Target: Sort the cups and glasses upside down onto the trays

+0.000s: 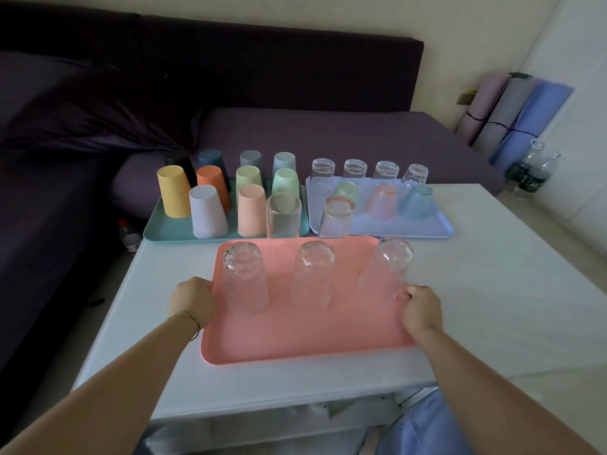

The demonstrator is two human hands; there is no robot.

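The pink tray (295, 336) is lying on the white table (492, 290), carrying three clear glasses (313, 274) upside down in a row; I am watching the left hand (193, 300) and right hand (422, 307) gripping its side rims (one on each), fingers curling and clamping over the edges
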